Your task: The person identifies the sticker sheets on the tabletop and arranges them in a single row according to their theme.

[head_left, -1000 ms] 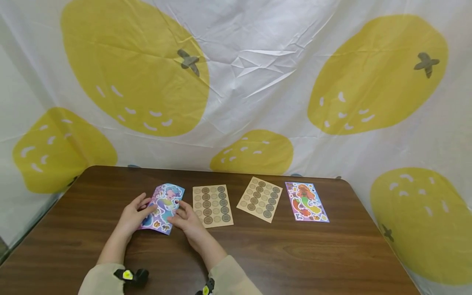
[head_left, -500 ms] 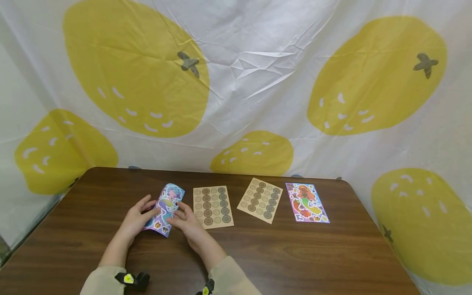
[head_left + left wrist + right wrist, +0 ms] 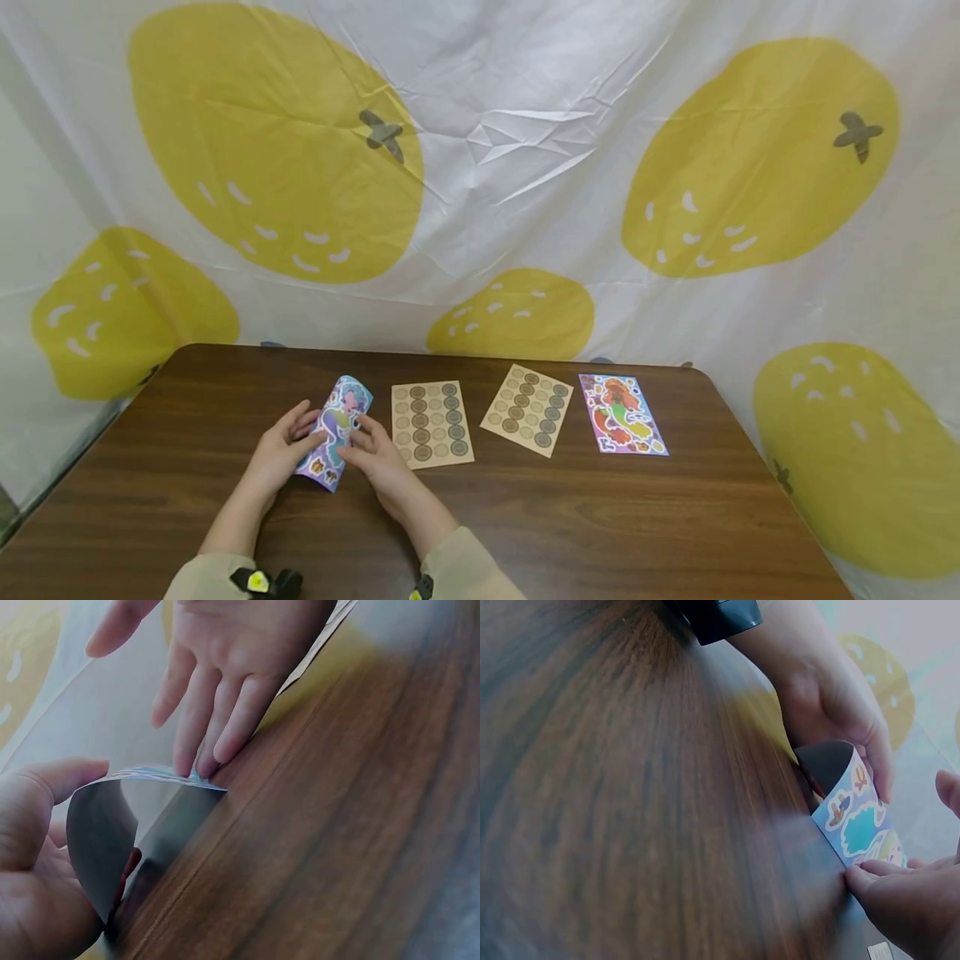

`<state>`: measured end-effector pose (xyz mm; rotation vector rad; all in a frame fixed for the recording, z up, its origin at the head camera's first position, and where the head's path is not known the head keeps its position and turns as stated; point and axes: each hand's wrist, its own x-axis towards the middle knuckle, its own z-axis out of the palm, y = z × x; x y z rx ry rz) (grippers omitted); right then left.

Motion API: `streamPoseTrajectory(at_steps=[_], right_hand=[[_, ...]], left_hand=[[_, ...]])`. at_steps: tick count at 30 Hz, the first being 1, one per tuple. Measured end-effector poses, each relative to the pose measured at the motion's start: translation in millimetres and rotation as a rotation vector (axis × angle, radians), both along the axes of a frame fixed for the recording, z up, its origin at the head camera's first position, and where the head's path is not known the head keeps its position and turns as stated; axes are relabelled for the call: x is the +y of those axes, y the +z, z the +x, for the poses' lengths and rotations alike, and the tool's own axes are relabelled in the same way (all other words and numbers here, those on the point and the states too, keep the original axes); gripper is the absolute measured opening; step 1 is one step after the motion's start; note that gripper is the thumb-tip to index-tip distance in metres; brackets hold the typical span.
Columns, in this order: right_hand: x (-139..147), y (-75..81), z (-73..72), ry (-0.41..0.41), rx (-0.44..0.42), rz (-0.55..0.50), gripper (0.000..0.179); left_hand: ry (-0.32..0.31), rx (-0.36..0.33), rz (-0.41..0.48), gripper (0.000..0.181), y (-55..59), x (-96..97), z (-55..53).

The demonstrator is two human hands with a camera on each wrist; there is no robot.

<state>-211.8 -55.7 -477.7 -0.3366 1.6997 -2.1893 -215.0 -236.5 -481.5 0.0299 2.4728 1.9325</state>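
Observation:
A mermaid sticker sheet [image 3: 334, 433] on the table is bent into a curve, its left side curled under. My left hand [image 3: 279, 454] holds that curled side, thumb on the printed face and fingers around the back. The left wrist view shows the sheet's grey underside [image 3: 101, 832] arching up from the tabletop. My right hand [image 3: 382, 467] rests at the sheet's right edge; its fingers [image 3: 196, 724] are fairly straight, fingertips against the edge near the table, thumb held apart. In the right wrist view, the stickers [image 3: 860, 829] face my right hand.
Right of the hands lie two tan sheets of round stickers, one straight [image 3: 432, 423] and one turned [image 3: 527, 408]. Farther right lies another mermaid sticker sheet [image 3: 624, 414]. The brown wooden table [image 3: 585, 517] meets a white curtain with yellow fruit prints [image 3: 517, 312] at the back.
The left hand has moved slightly right and curled the sheet's left side further, so less of its printed face shows. The right hand has stayed at the right edge.

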Motion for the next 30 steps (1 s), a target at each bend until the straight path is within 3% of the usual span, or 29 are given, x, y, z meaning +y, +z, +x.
streamPoseTrajectory(at_steps=[10,17,30], right_hand=[[-2,1.2,3.5,-0.043,0.030,-0.029,0.065],[-2,0.9,6.5,-0.099,0.059,0.041,0.063],[0,0.5,8.6,-0.180,0.092,0.165,0.066]], left_hand=[[0.044,-0.004,0.074,0.075,-0.2,5.5,6.0],[0.093,-0.036,0.031,0.082,0.8,5.5,9.2],[0.142,-0.002,-0.125,0.080,2.7,-7.2,24.1]])
